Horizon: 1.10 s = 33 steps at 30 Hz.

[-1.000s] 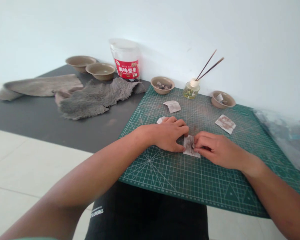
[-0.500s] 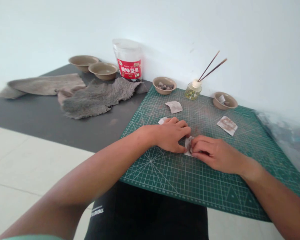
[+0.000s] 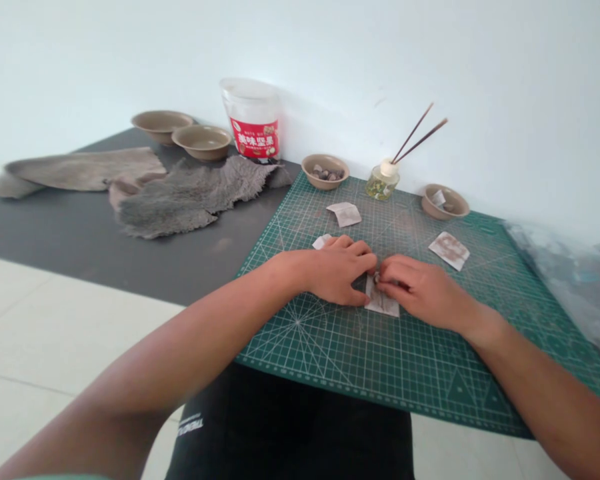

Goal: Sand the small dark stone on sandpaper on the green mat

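A small whitish paper piece point(image 3: 384, 305) with brownish smudges lies on the green cutting mat point(image 3: 340, 353). My left hand point(image 3: 337, 270) rests on the mat with its fingers spread, thumb and fingertips at the paper's left side. Over the paper's upper edge, my right hand point(image 3: 417, 287) pinches a small greyish thing, too small to name. Another white piece point(image 3: 321, 241) shows partly behind my left hand. Further back lie a bent paper piece point(image 3: 345, 214) and a brown-smudged one point(image 3: 449, 251).
Along the wall stand a bowl of small lumps point(image 3: 325, 171), a reed diffuser point(image 3: 383, 180), another bowl point(image 3: 445, 202), a plastic tub point(image 3: 254, 120) and two bowls at left. Grey hide point(image 3: 180, 200) lies left; clear plastic point(image 3: 570, 280) lies right.
My right hand has moved up and slightly left over the paper, uncovering its lower part. My left hand stays in place on the mat. The whole view has shifted slightly.
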### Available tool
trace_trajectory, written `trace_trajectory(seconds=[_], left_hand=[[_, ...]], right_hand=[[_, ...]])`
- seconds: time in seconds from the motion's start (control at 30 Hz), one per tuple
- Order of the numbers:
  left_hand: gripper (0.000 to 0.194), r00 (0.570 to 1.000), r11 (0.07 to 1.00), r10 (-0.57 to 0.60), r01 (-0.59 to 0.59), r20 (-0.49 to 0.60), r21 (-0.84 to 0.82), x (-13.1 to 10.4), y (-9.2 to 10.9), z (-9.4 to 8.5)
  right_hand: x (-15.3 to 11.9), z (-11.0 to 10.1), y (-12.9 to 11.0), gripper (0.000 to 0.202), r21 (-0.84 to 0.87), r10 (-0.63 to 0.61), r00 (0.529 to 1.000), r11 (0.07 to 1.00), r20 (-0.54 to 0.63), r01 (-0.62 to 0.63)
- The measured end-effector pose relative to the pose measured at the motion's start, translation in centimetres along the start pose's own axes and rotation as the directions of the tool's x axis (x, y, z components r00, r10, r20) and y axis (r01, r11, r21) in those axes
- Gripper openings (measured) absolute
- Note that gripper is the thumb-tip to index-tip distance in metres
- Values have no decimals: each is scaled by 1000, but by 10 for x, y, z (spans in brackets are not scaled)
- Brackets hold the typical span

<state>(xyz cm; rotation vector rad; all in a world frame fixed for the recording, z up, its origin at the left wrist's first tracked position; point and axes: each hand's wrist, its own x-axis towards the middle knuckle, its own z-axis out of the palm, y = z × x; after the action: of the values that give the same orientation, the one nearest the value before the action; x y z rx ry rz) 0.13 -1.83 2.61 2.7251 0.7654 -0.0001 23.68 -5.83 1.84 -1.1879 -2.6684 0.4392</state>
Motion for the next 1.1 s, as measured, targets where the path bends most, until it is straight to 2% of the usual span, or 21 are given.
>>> trace_trajectory(seconds=[0.07, 0.2, 0.27, 0.4, 0.47, 0.57, 0.67, 0.77, 0.83, 0.97, 1.03, 1.1], left_hand=[[43, 1000, 1000, 5, -5, -1, -9, 0, 0, 0], [44, 1000, 1000, 20, -20, -16, -6, 0, -2, 3], [43, 999, 1000, 29, -29, -25, 10, 0, -2, 4], [43, 999, 1000, 24, -23, -36, 21, 0, -3, 6], [44, 999, 1000, 24, -23, -33, 13, 0, -3, 5], [43, 999, 999, 33, -33, -18, 7, 0, -2, 3], [42, 999, 999, 37, -37, -17, 14, 0, -3, 4], [43, 999, 999, 30, -30, -32, 17, 1, -4, 6], [43, 999, 1000, 27, -27, -29, 9, 0, -4, 6], [44, 999, 999, 34, -34, -24, 2, 0, -2, 4], [43, 999, 999, 32, -31, -24, 10, 0, -2, 3], [42, 999, 1000, 21, -21, -26, 11, -1, -1, 3]], right_hand=[[1, -4, 3, 12, 13, 9, 999, 1000, 34, -9], [-3, -7, -1, 13, 155, -118, 979, 984, 166, 92], [-3, -4, -5, 12, 151, -112, 985, 984, 134, 91], [-2, -5, -1, 13, -4, 31, 999, 1000, 11, -31], [-5, -10, 2, 14, -4, 33, 997, 999, 67, -33], [-11, -10, -1, 15, 110, -75, 977, 992, 199, 54], [-9, -2, -7, 14, 117, -104, 987, 989, 125, 90], [-3, 0, -3, 13, 3, -19, 1000, 1000, -6, 19], [-2, -5, 2, 13, -5, 1, 1000, 1000, 14, -1], [-5, -6, -1, 14, 113, -98, 985, 990, 145, 82], [-5, -1, -4, 14, 97, -104, 988, 991, 110, 94], [-3, 1, -4, 13, 35, -59, 998, 998, 33, 58]])
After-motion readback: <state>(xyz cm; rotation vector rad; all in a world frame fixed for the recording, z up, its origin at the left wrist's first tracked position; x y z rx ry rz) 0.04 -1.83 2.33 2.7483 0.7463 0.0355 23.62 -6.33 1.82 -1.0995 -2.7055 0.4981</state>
